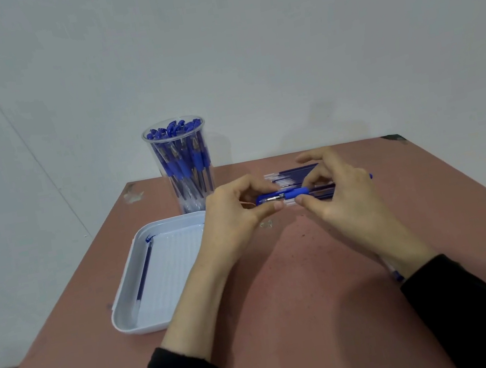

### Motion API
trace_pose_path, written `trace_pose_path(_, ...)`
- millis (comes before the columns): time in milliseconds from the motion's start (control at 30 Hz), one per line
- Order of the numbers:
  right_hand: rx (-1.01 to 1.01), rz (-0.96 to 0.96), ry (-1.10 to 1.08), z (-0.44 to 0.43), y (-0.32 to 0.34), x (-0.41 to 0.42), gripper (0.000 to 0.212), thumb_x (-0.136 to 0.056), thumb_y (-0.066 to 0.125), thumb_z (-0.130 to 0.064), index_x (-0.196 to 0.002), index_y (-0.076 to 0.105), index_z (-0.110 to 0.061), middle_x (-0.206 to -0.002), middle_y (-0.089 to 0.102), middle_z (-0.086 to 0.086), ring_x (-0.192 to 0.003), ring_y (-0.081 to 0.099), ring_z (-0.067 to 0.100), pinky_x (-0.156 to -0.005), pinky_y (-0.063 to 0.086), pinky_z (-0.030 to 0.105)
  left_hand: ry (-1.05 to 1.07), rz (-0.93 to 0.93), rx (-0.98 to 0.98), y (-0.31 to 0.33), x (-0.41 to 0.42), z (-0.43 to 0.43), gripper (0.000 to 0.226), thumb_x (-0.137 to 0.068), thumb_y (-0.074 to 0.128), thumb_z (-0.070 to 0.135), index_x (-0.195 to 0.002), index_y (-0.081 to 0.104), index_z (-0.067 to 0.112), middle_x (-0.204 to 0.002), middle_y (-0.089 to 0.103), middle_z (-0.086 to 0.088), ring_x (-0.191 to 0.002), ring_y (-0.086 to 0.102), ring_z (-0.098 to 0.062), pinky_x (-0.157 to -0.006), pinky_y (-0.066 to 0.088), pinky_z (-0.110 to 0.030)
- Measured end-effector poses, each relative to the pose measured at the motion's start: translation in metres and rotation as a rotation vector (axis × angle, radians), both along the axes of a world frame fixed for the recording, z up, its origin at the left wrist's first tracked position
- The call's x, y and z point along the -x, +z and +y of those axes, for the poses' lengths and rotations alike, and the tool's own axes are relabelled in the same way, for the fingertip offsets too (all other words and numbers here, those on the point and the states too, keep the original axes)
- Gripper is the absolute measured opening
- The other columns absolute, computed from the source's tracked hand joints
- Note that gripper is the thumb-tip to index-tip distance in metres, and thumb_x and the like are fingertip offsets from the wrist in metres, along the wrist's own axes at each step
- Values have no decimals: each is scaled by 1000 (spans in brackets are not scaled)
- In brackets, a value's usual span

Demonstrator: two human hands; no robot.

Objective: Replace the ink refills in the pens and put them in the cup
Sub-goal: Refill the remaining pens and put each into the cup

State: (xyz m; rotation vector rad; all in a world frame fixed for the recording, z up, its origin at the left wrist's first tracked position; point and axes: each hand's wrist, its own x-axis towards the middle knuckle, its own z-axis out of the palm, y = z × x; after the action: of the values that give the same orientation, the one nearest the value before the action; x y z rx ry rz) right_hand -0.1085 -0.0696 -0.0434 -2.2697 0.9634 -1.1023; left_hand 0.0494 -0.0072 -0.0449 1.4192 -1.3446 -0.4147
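The left grip [234, 217] pinches the pen [295, 193] tip, right grip [341, 200] its barrel; likely unscrewing, next needs a far refill [297, 171]

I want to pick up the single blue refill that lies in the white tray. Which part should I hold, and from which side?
Pinch the refill near its middle, coming from above and from the right. It lies flat, close along the left wall of the tray, so that side probably leaves little finger room; the floor to its right is bare.
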Motion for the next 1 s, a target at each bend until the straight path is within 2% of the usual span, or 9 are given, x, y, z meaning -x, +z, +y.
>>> trace_pose_path(133, -28, -18, 31, -1, 1, 2, 50, -77, 74, -6, -118, 51, -21, -77, 67, -4, -81, 61, 5, -73, 35, -1, -2, -34, -10, 0, 2, -1, 21, -67, 83, 10, -75, 69, 23, -61, 62, 17, -55, 51, 3, -56, 39, -8)
trace_pose_path(333, -44, -18, 46, -2, -2, 0, 46, -79, 73, -7, -107, 46, -33, -75, 65, -6, -85, 57, 13, -73, 30, -1, 6, -46, 9, 1, 1, 0, 23, -66, 83, 8, -73, 68, 24, -68, 63, 14, -62, 55, -3, -59, 42, -9)
trace_pose_path(433, -48, -43, 52, -2, -3, -1, 44, -79, 74, -7, -105, 47, -31, -76, 65, -6, -85, 59, 9, -72, 35, 2, 21, -38, 14, 1, 1, 1, 27, -65, 84, 10, -71, 67, 30, -70, 65, 15, -72, 61, -8, -64, 46, -11)
trace_pose_path(600, -109, -141, 76, -2, -5, -1, 41, -79, 75, -8, -106, 51, -26, -77, 68, -7, -81, 61, -2, -72, 39, 3, 47, -3, 31, 2, 2, -1, 26, -69, 82, 9, -73, 68, 31, -80, 72, -2, -67, 59, -10, -67, 50, -26)
trace_pose_path(667, -127, -221, 84, 0, -6, -3, 36, -80, 75, -8, -104, 53, -24, -75, 68, -10, -77, 62, -3, -71, 41, 5, 34, 71, 64, 5, 5, 0, 22, -73, 78, 7, -82, 70, 25, -82, 72, 0, -69, 63, -9, -70, 53, -23)
trace_pose_path(733, -147, -279, 110, 3, -8, -6, 32, -82, 73, -10, -102, 53, -24, -76, 70, -11, -76, 64, -2, -72, 43, 7, 3, 235, 106, 9, 12, 5, 20, -78, 73, 2, -92, 69, 16, -80, 71, -3, -68, 66, -8, -70, 53, -21)
trace_pose_path(833, -180, -305, 135, 7, -9, -9, 38, -82, 72, -26, -114, 51, -31, -94, 70, -18, -92, 65, 2, -82, 46, 20, 78, 364, 196, 20, 13, 17, 24, -80, 71, 1, -99, 67, 14, -76, 69, -7, -66, 65, -10, -66, 52, -20)
trace_pose_path(933, -159, -287, 103, 8, -9, -9, 59, -74, 65, -52, -128, 43, -40, -111, 64, -26, -110, 57, -1, -91, 43, 22, 262, 296, 356, 55, -14, 32, 21, -81, 71, 5, -99, 67, 16, -74, 66, -1, -69, 65, -11, -67, 53, -21)
trace_pose_path(1000, -162, -258, 92, 8, -10, -10, 64, -70, 60, -61, -129, 40, -46, -113, 61, -28, -112, 54, -3, -92, 41, 18, 337, 208, 497, 89, -37, 45, 19, -85, 67, 6, -100, 65, 17, -80, 64, 0, -74, 67, -12, -70, 56, -27)
